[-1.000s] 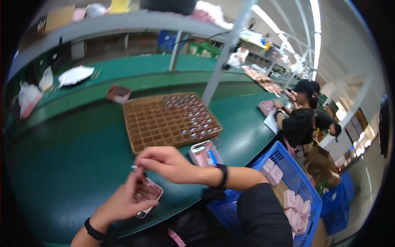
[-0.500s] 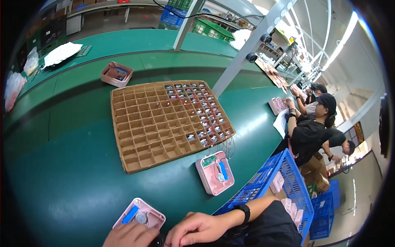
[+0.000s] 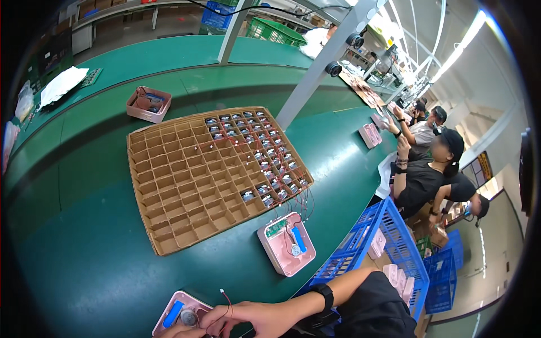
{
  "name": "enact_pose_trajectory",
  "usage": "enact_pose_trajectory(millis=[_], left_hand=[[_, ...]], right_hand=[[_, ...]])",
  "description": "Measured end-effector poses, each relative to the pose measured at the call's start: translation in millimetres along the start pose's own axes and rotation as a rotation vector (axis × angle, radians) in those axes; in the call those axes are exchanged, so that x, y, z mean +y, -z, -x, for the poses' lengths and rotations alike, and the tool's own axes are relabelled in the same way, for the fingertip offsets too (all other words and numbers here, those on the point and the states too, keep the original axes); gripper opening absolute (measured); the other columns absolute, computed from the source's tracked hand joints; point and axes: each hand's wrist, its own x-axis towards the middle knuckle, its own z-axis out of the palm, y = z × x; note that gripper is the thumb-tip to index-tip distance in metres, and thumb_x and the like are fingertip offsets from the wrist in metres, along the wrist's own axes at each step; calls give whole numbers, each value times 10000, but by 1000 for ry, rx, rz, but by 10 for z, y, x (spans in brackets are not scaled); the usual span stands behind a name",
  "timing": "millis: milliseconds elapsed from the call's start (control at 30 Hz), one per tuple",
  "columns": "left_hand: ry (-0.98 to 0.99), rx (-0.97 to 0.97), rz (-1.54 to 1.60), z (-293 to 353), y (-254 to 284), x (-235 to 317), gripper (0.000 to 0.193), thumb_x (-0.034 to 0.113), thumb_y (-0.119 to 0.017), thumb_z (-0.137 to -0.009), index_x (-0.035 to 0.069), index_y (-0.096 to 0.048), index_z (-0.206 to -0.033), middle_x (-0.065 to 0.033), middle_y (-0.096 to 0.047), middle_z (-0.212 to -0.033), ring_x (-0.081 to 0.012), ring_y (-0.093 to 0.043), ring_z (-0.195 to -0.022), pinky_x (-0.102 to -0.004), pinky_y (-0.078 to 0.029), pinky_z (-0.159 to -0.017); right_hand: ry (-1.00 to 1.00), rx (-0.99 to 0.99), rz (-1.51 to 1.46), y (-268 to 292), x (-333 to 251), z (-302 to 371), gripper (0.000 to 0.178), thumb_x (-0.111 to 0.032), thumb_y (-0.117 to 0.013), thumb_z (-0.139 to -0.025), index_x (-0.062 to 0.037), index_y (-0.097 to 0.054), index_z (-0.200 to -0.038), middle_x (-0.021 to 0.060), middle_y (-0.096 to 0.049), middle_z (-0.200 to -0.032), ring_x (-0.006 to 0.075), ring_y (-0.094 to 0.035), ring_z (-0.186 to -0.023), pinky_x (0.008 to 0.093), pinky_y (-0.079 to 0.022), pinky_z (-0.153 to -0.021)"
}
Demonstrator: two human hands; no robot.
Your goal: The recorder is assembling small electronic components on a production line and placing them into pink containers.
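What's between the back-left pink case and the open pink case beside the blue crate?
A brown cardboard divider tray lies between them in the head view, wired parts in some compartments.

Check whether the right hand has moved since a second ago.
Yes. Judged against the cardboard tray, the right hand has drawn away from its near edge, toward the bottom of the view; green bench now shows between them.
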Motion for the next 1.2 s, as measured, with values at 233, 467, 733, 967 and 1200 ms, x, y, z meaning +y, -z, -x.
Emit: enact_pose_trajectory(millis=[233,467,733,967,1200], left_hand=[[-106,60,-100,24,-72,-77,385,145,-775,-906,25,-635,-1244,-208,-693,-1064,-392,-695,-960,-445,-578,-854],[-299,96,-431,66,-110,-271,349,161,-791,-913,38,-638,-1202,-164,-694,-1051,-335,-697,-943,-417,-569,-816],[-495,285,-638,36,-233,-76,270,96,-788,-916,4,-643,-1125,-99,-691,-1029,-280,-701,-940,-385,-568,-811],[-435,344,-521,65,-287,-36,221,3,-756,-896,29,-662,-1094,-151,-680,-1019,-344,-686,-887,-404,-556,-812],[-461,373,-520,47,-299,44,232,-4,-778,-859,45,-670,-1058,-163,-676,-977,-371,-677,-860,-409,-557,-746]], right_hand=[[-188,-63,-86,28,240,90,494,-34,-748,-963,-22,-529,-1406,104,-684,-1163,169,-683,-1016,292,-560,-879],[44,-41,259,64,282,48,347,-31,-723,-965,-29,-615,-1295,109,-690,-1096,192,-687,-941,291,-572,-782],[108,80,317,95,403,68,351,-77,-800,-923,5,-650,-1229,74,-717,-1022,124,-710,-907,257,-584,-759],[176,101,350,-56,371,48,306,-95,-805,-922,-13,-660,-1178,60,-714,-935,117,-696,-831,267,-575,-723],[74,89,507,23,414,101,450,-123,-845,-881,-1,-646,-1267,100,-708,-1077,200,-699,-973,307,-573,-802]])
